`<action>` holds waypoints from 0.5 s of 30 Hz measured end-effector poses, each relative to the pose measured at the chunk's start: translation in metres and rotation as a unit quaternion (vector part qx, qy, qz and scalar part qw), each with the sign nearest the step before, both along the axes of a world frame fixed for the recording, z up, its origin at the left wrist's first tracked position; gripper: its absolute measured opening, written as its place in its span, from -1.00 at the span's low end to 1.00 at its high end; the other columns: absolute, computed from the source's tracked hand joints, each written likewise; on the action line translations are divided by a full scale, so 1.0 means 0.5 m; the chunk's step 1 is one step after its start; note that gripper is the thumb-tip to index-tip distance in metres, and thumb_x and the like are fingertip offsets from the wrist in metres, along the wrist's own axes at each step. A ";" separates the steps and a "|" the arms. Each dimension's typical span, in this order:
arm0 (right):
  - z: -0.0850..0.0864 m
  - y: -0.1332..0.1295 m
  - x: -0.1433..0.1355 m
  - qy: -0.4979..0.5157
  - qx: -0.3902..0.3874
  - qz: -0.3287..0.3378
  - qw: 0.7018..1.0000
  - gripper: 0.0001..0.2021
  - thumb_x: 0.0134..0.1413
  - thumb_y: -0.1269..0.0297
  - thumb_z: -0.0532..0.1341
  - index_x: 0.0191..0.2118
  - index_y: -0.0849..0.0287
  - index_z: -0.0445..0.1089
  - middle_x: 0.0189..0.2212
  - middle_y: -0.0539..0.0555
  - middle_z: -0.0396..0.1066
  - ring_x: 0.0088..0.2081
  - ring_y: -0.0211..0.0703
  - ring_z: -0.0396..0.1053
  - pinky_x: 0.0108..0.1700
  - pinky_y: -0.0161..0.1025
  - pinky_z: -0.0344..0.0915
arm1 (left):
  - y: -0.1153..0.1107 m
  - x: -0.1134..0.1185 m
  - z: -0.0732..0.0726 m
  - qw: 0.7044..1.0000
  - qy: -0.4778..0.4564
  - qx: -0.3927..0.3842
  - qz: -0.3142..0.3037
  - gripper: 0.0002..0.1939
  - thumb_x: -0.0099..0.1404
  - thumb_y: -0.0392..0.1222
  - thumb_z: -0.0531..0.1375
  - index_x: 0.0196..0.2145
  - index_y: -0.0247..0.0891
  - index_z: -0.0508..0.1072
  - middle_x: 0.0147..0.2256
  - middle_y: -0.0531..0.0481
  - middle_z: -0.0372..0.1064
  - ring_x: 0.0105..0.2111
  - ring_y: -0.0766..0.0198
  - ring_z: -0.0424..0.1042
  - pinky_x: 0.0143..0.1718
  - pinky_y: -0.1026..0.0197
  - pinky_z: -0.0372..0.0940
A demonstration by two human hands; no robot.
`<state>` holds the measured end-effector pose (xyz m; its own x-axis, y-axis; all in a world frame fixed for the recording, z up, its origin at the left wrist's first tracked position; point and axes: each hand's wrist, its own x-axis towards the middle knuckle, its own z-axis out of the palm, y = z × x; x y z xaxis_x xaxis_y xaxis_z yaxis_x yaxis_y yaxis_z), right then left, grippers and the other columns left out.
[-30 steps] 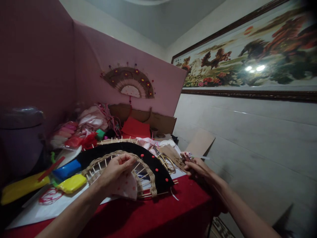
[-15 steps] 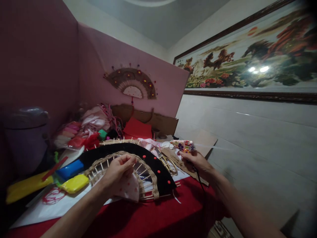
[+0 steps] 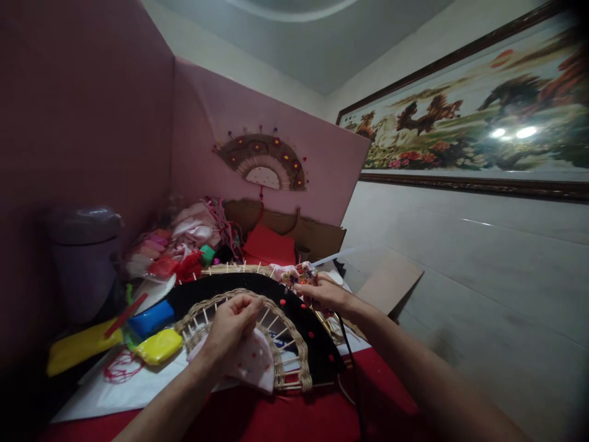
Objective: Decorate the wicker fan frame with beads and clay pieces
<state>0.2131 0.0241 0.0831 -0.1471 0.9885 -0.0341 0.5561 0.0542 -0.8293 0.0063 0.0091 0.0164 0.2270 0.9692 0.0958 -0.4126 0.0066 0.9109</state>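
Observation:
A woven fan (image 3: 304, 353) lies on the table, with a black cloth band (image 3: 319, 362) along its outer arc. Several small red balls (image 3: 311, 334) dot the band's right part. White dotted fabric (image 3: 257, 362) covers the fan's inner half-circle. Over the fan's middle, my left hand (image 3: 237, 316) is closed in a pinch; whatever is between its fingertips is hidden. My right hand (image 3: 326, 291) grips a flower-patterned hot glue gun (image 3: 301, 276) above the band's upper right. A translucent glue stick (image 3: 334, 256) pokes out of its back, and a black cord (image 3: 348, 350) hangs down.
Yellow (image 3: 159, 347) and blue packets (image 3: 151, 319) lie left of the fan. Behind are bagged pink materials (image 3: 196, 227) and red sheets (image 3: 269, 245). A bin (image 3: 87, 264) stands at left. A finished fan (image 3: 262, 159) hangs on the pink board. Gold scissors (image 3: 329, 316) are partly hidden.
My right hand has brought the glue gun leftward over the black band, close to the red balls. My left hand keeps its pinch over the fan. The whole view has shifted slightly.

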 end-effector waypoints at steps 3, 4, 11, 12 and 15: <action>-0.016 0.024 -0.008 -0.002 -0.015 0.022 1.000 -0.69 -0.03 0.03 0.18 -0.49 0.21 0.32 -0.71 -0.07 0.24 -0.75 -0.42 0.06 -0.76 -0.46 -0.07 | -0.001 -0.001 0.001 1.000 -0.010 -0.013 0.023 -0.57 -0.07 0.08 0.33 -0.56 -0.28 0.23 -0.75 0.26 -0.08 -0.73 0.54 -0.16 -0.71 0.40 -0.25; -0.021 0.030 -0.009 -0.002 -0.017 0.030 0.999 -0.69 -0.03 0.03 0.17 -0.50 0.21 0.30 -0.73 -0.08 0.22 -0.75 -0.42 0.07 -0.75 -0.46 -0.07 | -0.001 -0.002 0.001 0.999 -0.015 -0.015 0.027 -0.57 -0.07 0.08 0.33 -0.56 -0.28 0.23 -0.75 0.26 -0.08 -0.73 0.55 -0.16 -0.70 0.40 -0.26; -0.039 0.053 -0.013 0.008 -0.022 0.035 0.999 -0.68 -0.03 0.02 0.16 -0.52 0.20 0.25 -0.77 -0.11 0.17 -0.76 -0.42 0.05 -0.74 -0.46 -0.09 | 0.003 -0.004 -0.004 0.999 -0.026 -0.017 0.034 -0.58 -0.06 0.08 0.32 -0.56 -0.29 0.24 -0.73 0.26 -0.08 -0.72 0.54 -0.15 -0.69 0.39 -0.26; -0.038 0.053 -0.014 0.010 -0.025 0.030 0.999 -0.69 -0.03 0.03 0.16 -0.52 0.20 0.25 -0.76 -0.11 0.17 -0.77 -0.42 0.05 -0.74 -0.46 -0.10 | 0.003 -0.004 -0.004 0.999 -0.025 -0.016 0.036 -0.58 -0.05 0.08 0.32 -0.56 -0.29 0.23 -0.74 0.26 -0.07 -0.72 0.54 -0.15 -0.69 0.39 -0.25; -0.035 0.051 -0.019 0.024 -0.032 0.011 0.999 -0.70 -0.05 0.05 0.18 -0.52 0.21 0.27 -0.76 -0.10 0.18 -0.77 -0.43 0.04 -0.74 -0.46 -0.10 | 0.003 -0.004 -0.003 0.999 -0.019 -0.025 0.044 -0.57 -0.07 0.08 0.33 -0.57 -0.28 0.22 -0.74 0.26 -0.06 -0.73 0.54 -0.14 -0.69 0.39 -0.25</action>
